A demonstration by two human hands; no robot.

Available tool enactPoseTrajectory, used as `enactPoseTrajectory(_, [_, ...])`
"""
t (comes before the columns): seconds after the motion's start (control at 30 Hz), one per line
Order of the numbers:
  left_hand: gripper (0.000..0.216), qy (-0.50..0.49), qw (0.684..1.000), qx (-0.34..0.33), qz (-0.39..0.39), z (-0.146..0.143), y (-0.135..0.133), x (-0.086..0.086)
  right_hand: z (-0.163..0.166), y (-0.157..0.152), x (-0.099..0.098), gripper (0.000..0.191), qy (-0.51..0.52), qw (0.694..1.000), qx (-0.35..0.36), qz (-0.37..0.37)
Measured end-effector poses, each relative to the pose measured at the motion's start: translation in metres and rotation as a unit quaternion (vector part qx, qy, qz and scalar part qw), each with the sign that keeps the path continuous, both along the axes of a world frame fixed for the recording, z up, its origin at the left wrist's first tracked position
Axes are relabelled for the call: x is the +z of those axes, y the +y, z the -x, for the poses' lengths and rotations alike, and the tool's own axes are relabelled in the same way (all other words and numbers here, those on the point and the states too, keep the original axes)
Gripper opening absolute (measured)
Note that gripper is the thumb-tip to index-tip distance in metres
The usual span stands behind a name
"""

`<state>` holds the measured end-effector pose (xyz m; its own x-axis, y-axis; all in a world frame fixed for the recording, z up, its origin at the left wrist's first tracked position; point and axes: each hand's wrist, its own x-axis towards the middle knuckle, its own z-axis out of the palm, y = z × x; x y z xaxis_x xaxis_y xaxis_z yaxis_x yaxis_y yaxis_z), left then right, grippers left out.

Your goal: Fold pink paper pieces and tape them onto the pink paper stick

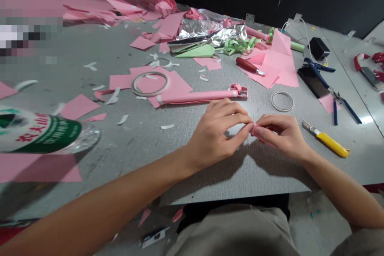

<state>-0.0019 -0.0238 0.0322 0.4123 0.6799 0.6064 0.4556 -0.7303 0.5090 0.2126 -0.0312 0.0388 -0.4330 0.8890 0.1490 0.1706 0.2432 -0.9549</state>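
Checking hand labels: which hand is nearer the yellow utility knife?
Right. The right hand lies just left of the yellow utility knife, apart from it; the left hand is farther left, beyond the right.

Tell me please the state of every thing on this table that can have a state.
Left hand, pinching the pink paper piece.
Right hand, pinching the same piece.
Pink paper tube, rolled, lying flat.
Phone, screen dark.
Pliers, handles spread.
Yellow knife, lying flat, blade hard to tell.
Tape ring, lying flat.
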Motion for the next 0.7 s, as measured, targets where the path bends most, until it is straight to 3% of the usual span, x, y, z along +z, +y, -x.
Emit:
enactPoseTrajectory(0.27, [0.014,-0.009,1.0,-0.007,0.024,-0.0005,0.0001,0.0022,0.0005,0.0001,0.0016,0.02,0.002,1.0,0.006,-0.001])
enactPoseTrajectory(0.7, [0.011,0.094,0.981,0.037,-0.163,0.0017,-0.0004,0.0017,0.0023,0.0012,-0.0023,0.02,-0.025,0.999,-0.008,-0.027])
